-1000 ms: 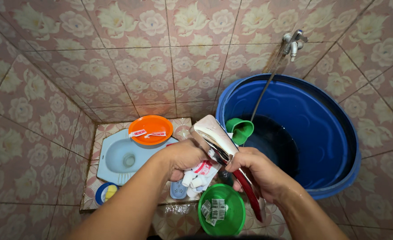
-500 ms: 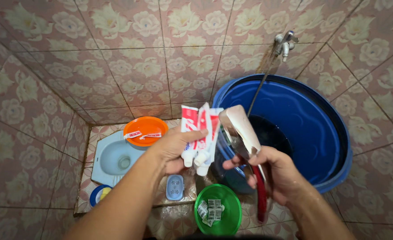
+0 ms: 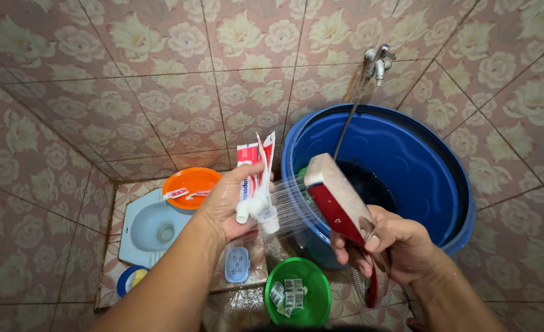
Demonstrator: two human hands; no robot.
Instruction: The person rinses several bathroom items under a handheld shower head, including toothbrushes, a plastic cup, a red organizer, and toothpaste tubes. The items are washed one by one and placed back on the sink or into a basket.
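Two toothpaste tubes (image 3: 254, 178) are getting rinsed: left hand (image 3: 229, 206) is gripping them, right hand (image 3: 395, 243) is clutching the spraying shower head (image 3: 336, 197). Rinse looks midway, water's running.

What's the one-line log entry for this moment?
left hand: holds toothpaste tubes | right hand: aims shower head | water hitting tubes | blue tub behind
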